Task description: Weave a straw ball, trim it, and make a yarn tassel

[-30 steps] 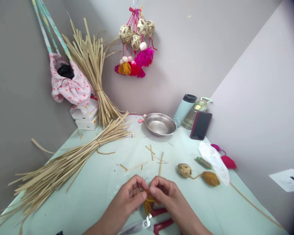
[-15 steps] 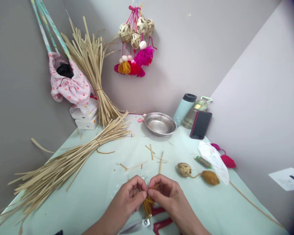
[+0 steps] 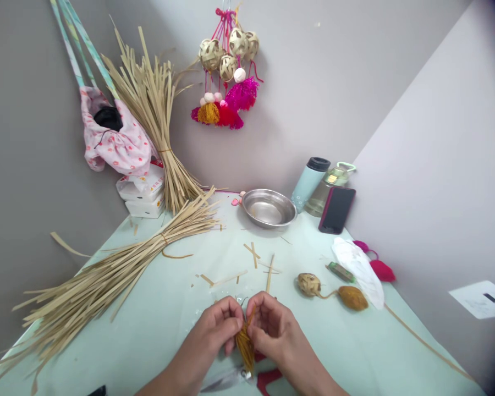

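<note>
A mustard-yellow yarn tassel [image 3: 245, 352] hangs between my two hands, near the front of the table. My left hand [image 3: 218, 329] is closed, pinching the tassel's top from the left with thumb and forefinger. From the other side, my right hand [image 3: 272, 325] pinches yellow yarn at the top of the tassel. The fingertips hide the very top, though a thin dark tip pokes up between the hands. Below the tassel lie scissors with red handles [image 3: 268, 380], partly covered by the right hand and forearm.
Bundled straw strips [image 3: 119, 261] spread across the left side. A metal bowl [image 3: 269, 209], a blue tumbler [image 3: 311, 182] and a phone [image 3: 337, 210] stand at the back. To the right lie a woven ball [image 3: 309, 284], yellow yarn [image 3: 353, 298] and a white plastic bag [image 3: 361, 272].
My right hand has shifted slightly and turned, drawing yarn upward at the tassel's top. The tassel now hangs a little lower and straighter. My left hand keeps its pinch.
</note>
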Available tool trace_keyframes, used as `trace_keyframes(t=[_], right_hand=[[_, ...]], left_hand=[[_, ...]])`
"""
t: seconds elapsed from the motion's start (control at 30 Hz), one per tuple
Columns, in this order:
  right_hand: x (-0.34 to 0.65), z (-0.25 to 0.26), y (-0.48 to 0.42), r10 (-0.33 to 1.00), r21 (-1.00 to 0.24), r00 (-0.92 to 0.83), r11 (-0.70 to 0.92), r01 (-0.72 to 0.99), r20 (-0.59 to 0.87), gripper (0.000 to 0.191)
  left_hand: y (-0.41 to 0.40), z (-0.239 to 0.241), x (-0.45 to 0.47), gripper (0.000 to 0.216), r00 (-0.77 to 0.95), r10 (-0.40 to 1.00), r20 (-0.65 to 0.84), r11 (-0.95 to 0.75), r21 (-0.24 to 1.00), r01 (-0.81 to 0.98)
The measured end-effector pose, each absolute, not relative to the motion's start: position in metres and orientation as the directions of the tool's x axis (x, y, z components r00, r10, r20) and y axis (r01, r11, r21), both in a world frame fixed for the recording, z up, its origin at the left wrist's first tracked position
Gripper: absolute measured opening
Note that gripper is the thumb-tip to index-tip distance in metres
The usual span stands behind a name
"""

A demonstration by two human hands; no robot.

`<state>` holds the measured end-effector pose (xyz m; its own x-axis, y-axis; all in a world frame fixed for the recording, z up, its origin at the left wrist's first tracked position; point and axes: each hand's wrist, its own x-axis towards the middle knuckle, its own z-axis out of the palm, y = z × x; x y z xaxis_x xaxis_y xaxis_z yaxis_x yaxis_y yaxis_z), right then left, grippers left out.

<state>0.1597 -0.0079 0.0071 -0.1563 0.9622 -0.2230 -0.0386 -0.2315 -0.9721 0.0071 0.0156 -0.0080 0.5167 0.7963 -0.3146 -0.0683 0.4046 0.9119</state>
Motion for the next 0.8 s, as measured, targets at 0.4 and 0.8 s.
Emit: trace_keyframes(t=[0.4, 0.8], right_hand=[[0.1594, 0.004, -0.0069, 0.965, -0.962, -0.138, -0.239, -0.133, -0.221, 0.021], [0.1681, 0.004, -0.0072, 0.956, -0.971, -0.174, -0.223, 0.087, -0.235, 0.05]], left_hand=[[0.0162, -0.0058, 0.0073, 0.022, 0.498, 0.815, -0.296, 0.43, 0.885, -0.179], [0.0152, -0.0127, 0.0063, 0.024, 0.49, 0.849, -0.199, 0.266, 0.962, -0.069]])
